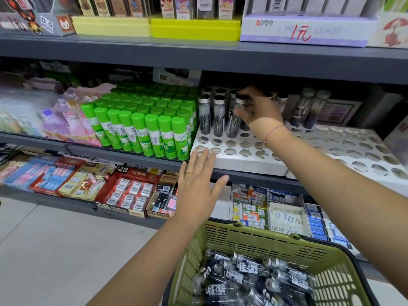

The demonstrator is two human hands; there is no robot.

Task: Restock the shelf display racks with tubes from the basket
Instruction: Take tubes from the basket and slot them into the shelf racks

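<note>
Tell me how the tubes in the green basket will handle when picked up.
The tubes look like clear, rigid cylinders, so probably stiff and somewhat slippery. Lying loose in the basket, they would likely roll if nudged. Tall and narrow, one may tip unless seated in a rack hole.

The white display rack (238, 161) is looking matt and smooth. Standing in it, the tubes (217, 115) are showing clear glossy plastic with silvery metallic caps. Left of the rack, glue sticks (164, 138) are gleaming in glossy green plastic. Below the rack, the basket (265, 241) is showing matt olive perforated plastic.
</note>
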